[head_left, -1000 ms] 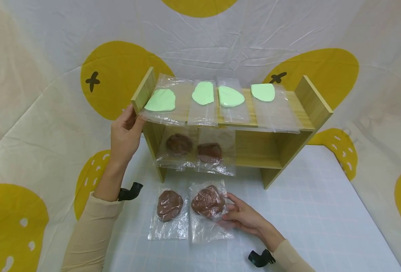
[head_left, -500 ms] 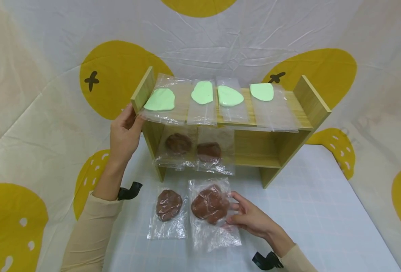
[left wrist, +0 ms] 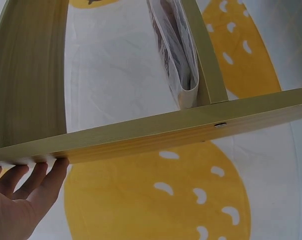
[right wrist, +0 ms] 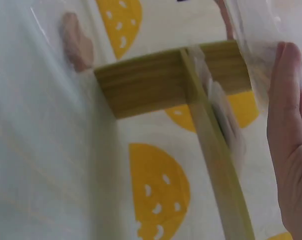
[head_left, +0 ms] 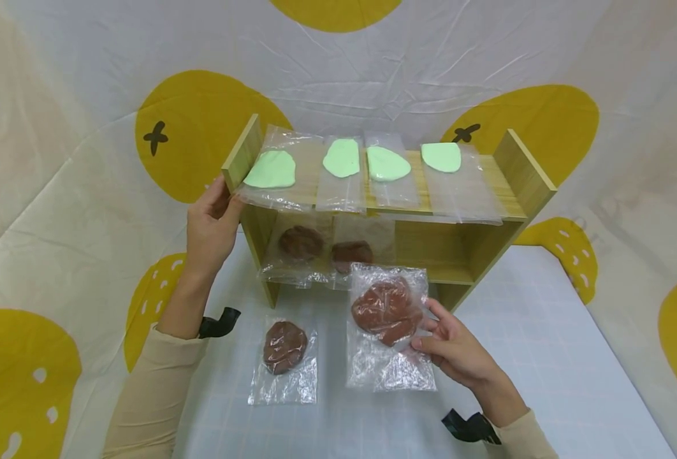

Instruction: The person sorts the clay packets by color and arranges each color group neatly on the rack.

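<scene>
My left hand (head_left: pixel 209 233) holds the left side panel of a small two-tier wooden shelf (head_left: pixel 436 248), fingers against its outer face and thumb by the front edge. In the left wrist view, the fingers (left wrist: pixel 46 182) touch that panel. My right hand (head_left: pixel 459 347) pinches the right edge of a clear plastic bag (head_left: pixel 393 376) with a flat brown clay-like lump (head_left: pixel 387 309), raised above the table before the shelf. The right wrist view shows only part of this hand (right wrist: pixel 293 145) and its bag. Another bagged brown lump (head_left: pixel 285 347) lies on the table.
Several bagged pale green pieces (head_left: pixel 389 164) lie along the top tier. Two bagged brown lumps (head_left: pixel 301 243) occupy the lower tier's left part; the held bag overlaps the right one in the head view. A light checked cloth (head_left: pixel 545 357) covers the table; patterned fabric (head_left: pixel 344 70) hangs behind.
My right hand has lifted its bagged brown lump off the table and moved it up and rightward, towards the shelf. The left hand stays on the side panel.
</scene>
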The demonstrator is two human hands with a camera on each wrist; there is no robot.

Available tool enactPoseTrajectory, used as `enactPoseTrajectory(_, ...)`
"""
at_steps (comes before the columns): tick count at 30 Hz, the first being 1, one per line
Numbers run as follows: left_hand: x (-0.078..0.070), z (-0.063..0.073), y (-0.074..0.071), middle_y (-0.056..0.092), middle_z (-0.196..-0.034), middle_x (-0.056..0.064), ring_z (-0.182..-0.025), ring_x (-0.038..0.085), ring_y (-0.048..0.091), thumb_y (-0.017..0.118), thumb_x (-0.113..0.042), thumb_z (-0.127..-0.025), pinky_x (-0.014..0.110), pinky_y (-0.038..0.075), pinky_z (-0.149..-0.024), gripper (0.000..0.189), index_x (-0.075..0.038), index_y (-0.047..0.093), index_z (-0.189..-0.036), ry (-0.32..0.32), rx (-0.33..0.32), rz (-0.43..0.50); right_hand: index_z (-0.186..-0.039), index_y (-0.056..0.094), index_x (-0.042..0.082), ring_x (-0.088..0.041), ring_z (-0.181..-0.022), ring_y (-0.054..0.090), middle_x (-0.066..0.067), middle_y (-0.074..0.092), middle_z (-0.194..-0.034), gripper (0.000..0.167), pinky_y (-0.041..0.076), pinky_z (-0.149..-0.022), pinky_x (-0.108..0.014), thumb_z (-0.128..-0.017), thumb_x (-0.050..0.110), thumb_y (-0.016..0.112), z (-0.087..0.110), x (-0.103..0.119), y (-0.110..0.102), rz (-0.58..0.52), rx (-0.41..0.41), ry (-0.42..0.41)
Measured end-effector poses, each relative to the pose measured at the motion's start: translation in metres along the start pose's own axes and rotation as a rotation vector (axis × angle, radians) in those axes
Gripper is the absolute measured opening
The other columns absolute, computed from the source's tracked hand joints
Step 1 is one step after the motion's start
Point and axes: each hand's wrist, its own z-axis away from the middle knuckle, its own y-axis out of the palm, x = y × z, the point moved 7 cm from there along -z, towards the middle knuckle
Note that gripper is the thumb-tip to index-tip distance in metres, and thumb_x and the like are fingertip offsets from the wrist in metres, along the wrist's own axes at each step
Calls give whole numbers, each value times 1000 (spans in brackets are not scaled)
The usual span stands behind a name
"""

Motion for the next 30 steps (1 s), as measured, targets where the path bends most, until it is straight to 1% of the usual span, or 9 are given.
enactPoseTrajectory(4, 1, 0, 0, 59, -140, 4, -124, 22, 58, 64, -17, -100, 37, 49, -100, 45, -21, 56, -145, -6, 0, -12, -151, 34, 4, -20, -100, 68, -12, 63, -124, 58, 57, -84, -32, -97, -20, 39, -5, 14, -14, 43, -81, -68)
enactPoseTrajectory(7, 1, 1, 0, 59, -140, 4, -124, 22, 58, 64, -18, -100, 37, 49, -100, 45, -21, 56, -144, -9, -1, -14, -146, 41, 0, -18, -103, 67, -9, 65, -121, 49, 56, -87, -31, -99, -16, 42, -10, 22, -25, 72, -180, -86)
enactPoseTrajectory(9, 1, 1, 0, 59, -139, 4, -123, 22, 58, 64, -18, -100, 37, 49, -100, 45, -21, 56, -144, -11, -3, -15, -144, 43, -1, -19, -106, 67, -10, 65, -124, 47, 55, -89, -33, -100, -15, 44, -14, 26, -31, 77, -247, -84)
enactPoseTrajectory(12, 2, 1, 0, 59, -139, 3, -123, 22, 58, 64, -18, -100, 37, 49, -100, 45, -22, 56, -144, -14, -4, -17, -144, 41, -7, -21, -110, 66, -12, 64, -126, 45, 53, -91, -35, -100, -13, 45, -22, 32, -40, 88, -309, -80)
enactPoseTrajectory(17, 1, 0, 0, 60, -138, 6, -122, 22, 59, 64, -16, -99, 35, 50, -99, 45, -19, 57, -144, -6, -7, 1, -147, 29, -16, -21, -111, 66, -10, 64, -127, 50, 53, -91, -36, -102, -7, 49, -36, 39, -52, 151, -384, -38)
enactPoseTrajectory(21, 0, 0, 1, 60, -137, 8, -121, 22, 59, 64, -14, -99, 33, 51, -98, 45, -17, 57, -143, 5, -6, 14, -146, 28, -17, -16, -105, 66, -8, 62, -125, 52, 54, -89, -31, -102, -1, 53, -43, 40, -62, 199, -453, 12)
enactPoseTrajectory(24, 0, 0, 0, 60, -137, 8, -120, 22, 60, 64, -14, -100, 33, 51, -97, 45, -17, 57, -143, 7, -6, 14, -146, 30, -15, -14, -102, 64, -10, 57, -126, 53, 55, -88, -28, -103, 3, 54, -47, 39, -66, 219, -477, 36)
enactPoseTrajectory(27, 0, 0, 0, 60, -137, 7, -121, 22, 60, 64, -14, -100, 33, 51, -97, 45, -18, 57, -144, 6, -6, 14, -149, 29, -12, -13, -102, 63, -9, 53, -129, 55, 55, -87, -26, -104, 8, 54, -47, 38, -69, 193, -488, 44)
enactPoseTrajectory(30, 0, 0, 0, 60, -138, 7, -121, 22, 59, 64, -15, -100, 34, 51, -98, 45, -18, 57, -144, 5, -5, 12, -150, 29, -10, -11, -96, 63, -7, 53, -126, 56, 55, -80, -21, -105, 12, 54, -43, 38, -69, 148, -514, 41)
